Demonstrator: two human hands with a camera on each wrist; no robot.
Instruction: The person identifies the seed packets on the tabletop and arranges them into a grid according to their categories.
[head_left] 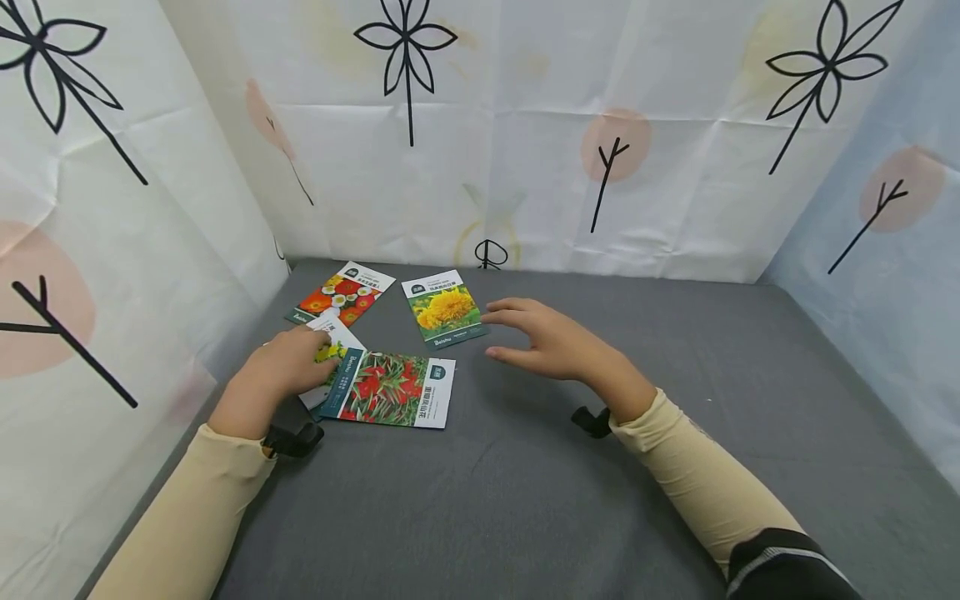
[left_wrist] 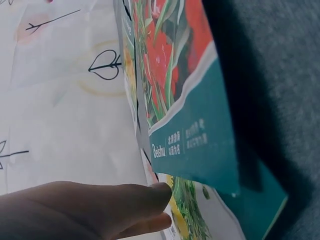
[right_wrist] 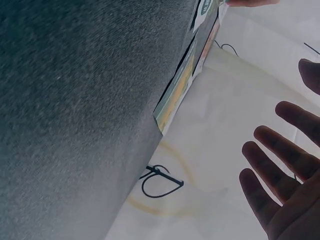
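My left hand (head_left: 281, 367) reaches down over a white seed packet with yellow flowers (head_left: 339, 332). In the left wrist view its fingertips (left_wrist: 161, 194) touch or hover just over that packet's face; no clear pinch shows. A red-flower seed packet (head_left: 393, 390) lies sideways across part of the yellow-flower one, its teal end beside the left fingers. My right hand (head_left: 551, 340) is held above the table with fingers spread, empty, close to the marigold packet (head_left: 446, 310). Its splayed fingers show in the right wrist view. Contact with the marigold packet cannot be told.
A packet with red and white flowers (head_left: 345, 292) lies at the back left, its lower corner by the yellow-flower packet. Grey cloth covers the table (head_left: 480, 517). White printed curtains (head_left: 517, 183) stand along its back and sides.
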